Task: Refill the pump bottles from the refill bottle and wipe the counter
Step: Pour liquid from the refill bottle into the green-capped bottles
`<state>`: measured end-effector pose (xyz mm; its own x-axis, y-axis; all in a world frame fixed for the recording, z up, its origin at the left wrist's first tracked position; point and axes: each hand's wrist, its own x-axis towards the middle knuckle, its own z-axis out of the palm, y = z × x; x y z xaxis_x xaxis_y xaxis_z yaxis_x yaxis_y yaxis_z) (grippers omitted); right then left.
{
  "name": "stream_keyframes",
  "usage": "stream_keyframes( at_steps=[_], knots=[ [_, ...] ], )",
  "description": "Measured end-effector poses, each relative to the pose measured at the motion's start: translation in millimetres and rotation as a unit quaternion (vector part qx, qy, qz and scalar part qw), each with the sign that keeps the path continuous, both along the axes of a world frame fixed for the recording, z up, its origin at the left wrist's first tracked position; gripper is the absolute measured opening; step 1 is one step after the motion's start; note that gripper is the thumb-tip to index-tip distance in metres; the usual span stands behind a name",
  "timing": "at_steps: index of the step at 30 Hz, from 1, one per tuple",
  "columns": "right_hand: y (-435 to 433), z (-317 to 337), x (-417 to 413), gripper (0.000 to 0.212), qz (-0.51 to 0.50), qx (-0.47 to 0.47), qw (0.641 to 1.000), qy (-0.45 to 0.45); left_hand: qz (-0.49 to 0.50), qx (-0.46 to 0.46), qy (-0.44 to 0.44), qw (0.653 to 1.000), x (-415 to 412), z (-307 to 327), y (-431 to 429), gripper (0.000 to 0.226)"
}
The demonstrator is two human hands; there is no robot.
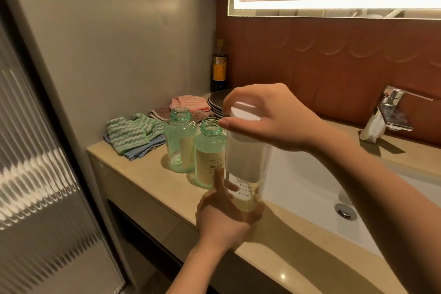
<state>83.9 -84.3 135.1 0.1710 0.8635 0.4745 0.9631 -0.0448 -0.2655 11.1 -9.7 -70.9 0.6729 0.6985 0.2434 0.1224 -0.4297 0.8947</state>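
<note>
Two uncapped pump bottles (210, 153) just left of sink (298, 174), cloths (133, 133) farther left. Refill bottle (248, 164) upright at sink's left rim, left hand (222, 212) gripping base, right hand (269, 117) curled round white cap (243, 114).

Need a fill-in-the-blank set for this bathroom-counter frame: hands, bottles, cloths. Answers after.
1. The right hand grips the white ___ of the refill bottle.
2. The left hand holds that bottle at its ___.
3. ___ green pump bottles stand open-necked on the counter.
4. The green striped cloth lies to the ___ of them.
Missing words: cap; bottom; Two; left.
</note>
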Motion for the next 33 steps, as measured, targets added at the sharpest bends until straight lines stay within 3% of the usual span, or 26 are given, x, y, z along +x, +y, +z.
stream_keyframes(
  at_steps=[3,5,9,12,16,21,23,25,27,30,33],
  knots=[
    [-5,10,-15,0.072,-0.190,-0.086,0.953,-0.220,-0.009,0.040,0.023,0.999,0,1,3,0.096],
    [-4,13,-27,0.075,-0.256,-0.093,0.928,-0.255,-0.006,0.027,0.021,0.999,1,2,4,0.098],
    [-1,17,-24,0.063,-0.223,-0.130,0.938,-0.234,-0.002,0.009,-0.003,1.000,2,-3,6,0.103],
    [-12,25,-11,0.055,-0.142,-0.221,0.956,-0.133,0.002,0.019,-0.005,1.000,2,-4,5,0.093],
    [-22,30,2,0.059,-0.058,-0.256,0.965,-0.026,0.008,0.006,-0.016,1.000,1,-4,5,0.066],
    [-24,35,4,0.065,-0.010,-0.263,0.964,0.025,0.000,0.018,-0.002,1.000,0,-3,4,0.073],
    [-20,30,-3,0.061,-0.060,-0.231,0.971,-0.012,-0.004,0.020,0.003,1.000,0,-3,5,0.088],
    [-12,24,-12,0.066,-0.169,-0.203,0.953,-0.150,-0.003,0.025,0.008,1.000,1,-3,4,0.099],
    [-4,19,-18,0.063,-0.207,-0.175,0.934,-0.235,0.003,0.025,0.011,1.000,1,-2,4,0.101],
    [0,17,-10,0.052,-0.158,-0.163,0.951,-0.207,0.008,0.026,0.007,1.000,1,-3,5,0.100],
    [-6,18,4,0.043,-0.051,-0.185,0.979,-0.066,0.018,0.022,0.000,1.000,0,-3,4,0.083]
  ],
)
